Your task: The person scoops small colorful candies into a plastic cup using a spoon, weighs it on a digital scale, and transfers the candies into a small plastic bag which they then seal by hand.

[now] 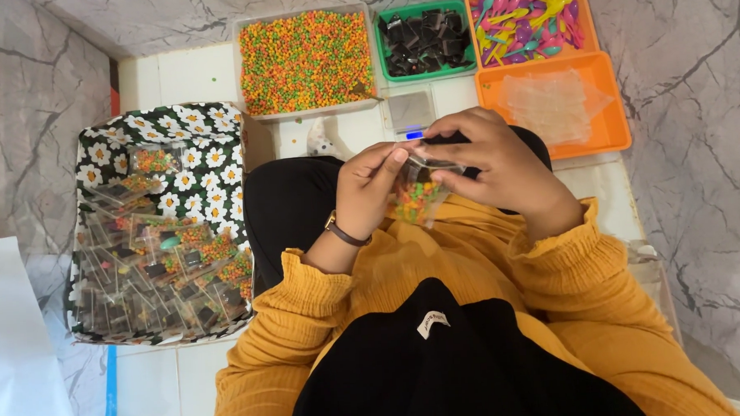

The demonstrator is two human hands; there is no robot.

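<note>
Both hands pinched on one small clear packet of coloured candy beads, held above the lap: left hand at its side, right hand at its top edge. Many filled packets already stacked in the flower-print box. Bead tray near full, so plenty left.

A small clear packet of orange, green and yellow beads sits between both hands. Filled clear packets crowd the daisy-print box at left. Empty clear bags lie in the orange tray.
</note>
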